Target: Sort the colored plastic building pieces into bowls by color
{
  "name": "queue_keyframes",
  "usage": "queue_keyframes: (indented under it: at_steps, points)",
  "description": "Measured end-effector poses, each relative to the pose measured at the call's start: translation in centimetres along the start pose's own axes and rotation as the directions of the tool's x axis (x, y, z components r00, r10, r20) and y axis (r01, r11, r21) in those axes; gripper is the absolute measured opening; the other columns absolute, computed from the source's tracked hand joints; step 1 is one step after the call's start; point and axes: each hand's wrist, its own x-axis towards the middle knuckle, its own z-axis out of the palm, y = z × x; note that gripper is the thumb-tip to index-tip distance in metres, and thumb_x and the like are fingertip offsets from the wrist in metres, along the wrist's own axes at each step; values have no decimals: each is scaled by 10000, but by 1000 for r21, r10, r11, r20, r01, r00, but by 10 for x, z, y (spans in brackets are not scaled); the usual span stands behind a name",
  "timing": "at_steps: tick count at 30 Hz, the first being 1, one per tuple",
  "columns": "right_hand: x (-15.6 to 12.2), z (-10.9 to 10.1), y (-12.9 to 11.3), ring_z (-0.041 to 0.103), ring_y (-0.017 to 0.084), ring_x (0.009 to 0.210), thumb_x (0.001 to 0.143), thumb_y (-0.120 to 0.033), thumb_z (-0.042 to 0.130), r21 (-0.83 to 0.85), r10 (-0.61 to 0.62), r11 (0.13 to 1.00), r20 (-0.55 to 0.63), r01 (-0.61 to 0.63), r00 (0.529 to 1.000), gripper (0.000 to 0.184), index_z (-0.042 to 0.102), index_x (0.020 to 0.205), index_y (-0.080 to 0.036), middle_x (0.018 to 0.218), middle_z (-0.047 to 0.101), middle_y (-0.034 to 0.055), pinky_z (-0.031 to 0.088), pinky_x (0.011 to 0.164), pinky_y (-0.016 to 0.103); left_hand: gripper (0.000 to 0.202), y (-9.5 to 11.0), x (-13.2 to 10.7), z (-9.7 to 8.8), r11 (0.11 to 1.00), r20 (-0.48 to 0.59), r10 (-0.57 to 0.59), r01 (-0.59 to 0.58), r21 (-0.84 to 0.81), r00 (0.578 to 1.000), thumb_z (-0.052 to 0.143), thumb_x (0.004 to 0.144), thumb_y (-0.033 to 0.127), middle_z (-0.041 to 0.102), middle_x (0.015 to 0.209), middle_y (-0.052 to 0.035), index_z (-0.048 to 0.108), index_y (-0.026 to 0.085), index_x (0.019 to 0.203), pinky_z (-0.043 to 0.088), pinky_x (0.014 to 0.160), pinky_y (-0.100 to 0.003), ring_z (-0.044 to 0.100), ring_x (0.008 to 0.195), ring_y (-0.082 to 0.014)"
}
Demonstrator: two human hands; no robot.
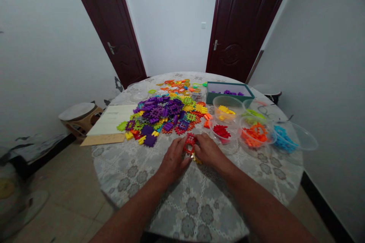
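Note:
Between my two hands, close above the flowered tablecloth, are red interlocking plastic pieces [189, 145]. My left hand [174, 158] grips them from the left with its fingers closed on the edge. From the right, my right hand [209, 151] pinches the same red pieces. A yellow toothed piece [196, 158] shows just below them, near the right fingers; whether it is joined to the red ones I cannot tell. Beyond my hands rises a heap of mixed pieces [162, 110], mostly purple on top, with green, yellow, orange and red around it.
Clear plastic bowls stand at the right: one with yellow pieces [226, 112], others with red pieces [221, 132], orange pieces [254, 134] and blue pieces [285, 139]. Behind them is a green box [210, 98] holding purple pieces. A pale board [110, 119] lies left of the heap.

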Motion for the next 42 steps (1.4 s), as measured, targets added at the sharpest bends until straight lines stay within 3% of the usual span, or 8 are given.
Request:
queue_keyframes:
  at_steps: [3, 9, 18, 25, 29, 34, 37, 42]
  points:
    - [-3, -10, 0, 637, 252, 1134, 954, -218, 567, 52, -28, 998, 62, 25, 998, 365, 667, 1300, -156, 1191, 690, 133, 458, 985, 326, 716, -1, 2, -4, 998, -3, -14, 14, -66, 1000, 576, 929, 99, 574, 1416, -116, 385, 295, 1590, 487, 1132, -511, 570, 1310, -260]
    - [-20, -29, -7, 613, 333, 1213, 832, -346, 738, -34, -78, 996, 172, 85, 982, 759, 500, 1536, -192, 1328, 649, 173, 477, 964, 386, 590, 2, 2, -7, 993, -56, -87, 82, -84, 995, 546, 930, 95, 644, 1228, -85, 502, 246, 1498, 530, 1027, -437, 626, 1133, -220]
    - [-17, -26, 1, 611, 287, 1167, 890, -248, 618, -11, -150, 988, 156, 154, 976, 553, 590, 1438, -188, 1237, 669, 142, 464, 1012, 384, 413, 5, 0, -44, 993, -150, -110, 115, 29, 982, 574, 916, 155, 664, 1116, -81, 629, 224, 1319, 518, 999, -428, 630, 1064, -237]
    - [0, -4, -1, 556, 300, 1214, 972, -279, 608, 19, -187, 981, -203, 194, 961, 391, 639, 1340, -151, 1256, 634, 168, 445, 1100, 445, 390, 8, -22, -56, 988, 96, -27, 12, 152, 995, 695, 887, 239, 653, 1132, -103, 672, 231, 1277, 524, 983, -456, 605, 1091, -281]
    - [6, 12, -5, 487, 339, 1322, 983, -374, 631, -95, -162, 985, -170, 147, 972, 568, 519, 1499, -166, 1442, 573, 188, 415, 1120, 502, 640, 11, -23, -50, 970, 119, -57, 26, 242, 991, 895, 732, 329, 584, 1356, -124, 647, 272, 1320, 491, 1063, -511, 553, 1235, -338]
    - [9, 14, -6, 530, 330, 1201, 975, -356, 636, -197, -120, 975, -96, 100, 988, 462, 605, 1401, -180, 1262, 646, 164, 428, 1071, 475, 446, 7, -8, -51, 922, 292, -36, -81, 379, 956, 858, 807, 315, 677, 1242, -121, 681, 256, 1212, 539, 987, -498, 621, 1123, -332]
    - [12, 17, 2, 544, 313, 1170, 949, -307, 660, -130, -124, 986, -154, 105, 980, 448, 627, 1372, -166, 1204, 641, 157, 448, 1065, 454, 347, 6, -7, -52, 867, 378, -34, -161, 472, 925, 686, 917, 172, 690, 1271, -158, 663, 198, 1262, 568, 976, -473, 652, 1144, -327]
    - [11, 24, 12, 603, 286, 1122, 904, -240, 697, 116, -104, 982, -308, 146, 946, 496, 622, 1393, -199, 1187, 625, 121, 508, 1040, 442, 507, -1, -19, -50, 835, 372, -10, -197, 514, 928, 514, 941, 48, 640, 1409, -209, 575, 160, 1431, 591, 978, -462, 654, 1250, -329]
